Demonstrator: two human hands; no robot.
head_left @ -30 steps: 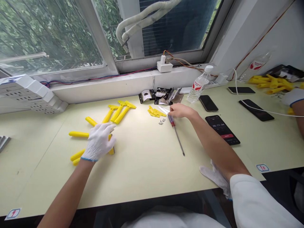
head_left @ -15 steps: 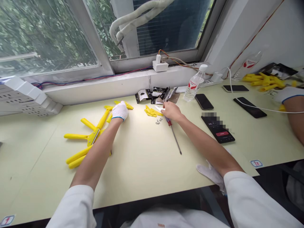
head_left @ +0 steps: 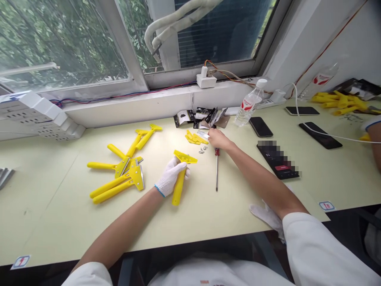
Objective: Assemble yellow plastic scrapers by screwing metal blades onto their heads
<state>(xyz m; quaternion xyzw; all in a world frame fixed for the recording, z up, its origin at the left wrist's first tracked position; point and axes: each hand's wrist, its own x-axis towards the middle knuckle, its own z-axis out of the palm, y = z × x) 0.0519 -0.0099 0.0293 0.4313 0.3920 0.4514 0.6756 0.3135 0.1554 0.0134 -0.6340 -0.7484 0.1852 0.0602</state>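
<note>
Centre of frame, on pale-green desk [head_left: 59, 222]: L hand [head_left: 170, 177], gloved, clenched round yellow plastic scraper [head_left: 179, 183], head up. R hand [head_left: 216, 139], bare, pinching small steel blade [head_left: 203, 135], just beside yellow scraper heads [head_left: 193, 138], loose screws [head_left: 203, 149], red-handled screwdriver [head_left: 217, 171].

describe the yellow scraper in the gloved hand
The yellow plastic scraper has a long rounded handle and a wide, flat T-shaped head, with no metal blade showing. The white-gloved left hand grips it just below the head, which points away from the person. Whether the handle's end touches the pale table cannot be told.
</note>
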